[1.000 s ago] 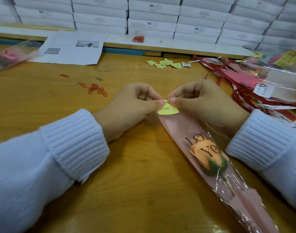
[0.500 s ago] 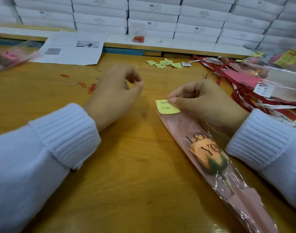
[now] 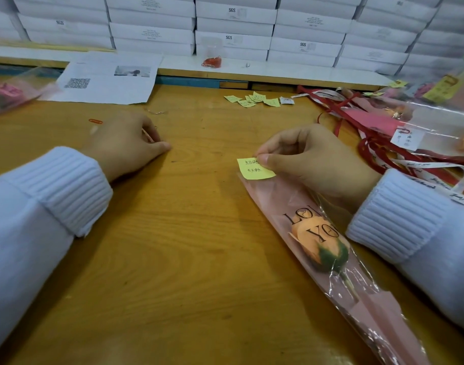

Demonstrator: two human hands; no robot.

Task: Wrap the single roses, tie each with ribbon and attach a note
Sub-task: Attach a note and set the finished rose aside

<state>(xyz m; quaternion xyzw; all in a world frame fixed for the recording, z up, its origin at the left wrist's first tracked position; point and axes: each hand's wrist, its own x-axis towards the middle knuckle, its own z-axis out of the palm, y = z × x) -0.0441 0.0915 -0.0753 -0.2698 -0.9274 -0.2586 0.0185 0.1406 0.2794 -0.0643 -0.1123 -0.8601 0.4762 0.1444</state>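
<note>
An orange rose lies in a pink sleeve printed with "LOVE YOU", running diagonally across the wooden table, bloom end away from me. My right hand pinches a yellow handwritten note against the sleeve's far open edge. My left hand rests on the table to the left, over the loose paper clips. Its fingers curl round a thin orange clip that shows between them. One more orange clip lies just beyond that hand.
Several spare yellow notes lie at the back centre. Red and white ribbons and wrapped roses pile up on the right. A printed sheet and a pink wrapped rose lie at the back left. Stacked white boxes line the back.
My left hand let go of the note and moved left and away to the paper clips, where it now curls on one. My right hand keeps the note pinched on the sleeve.
</note>
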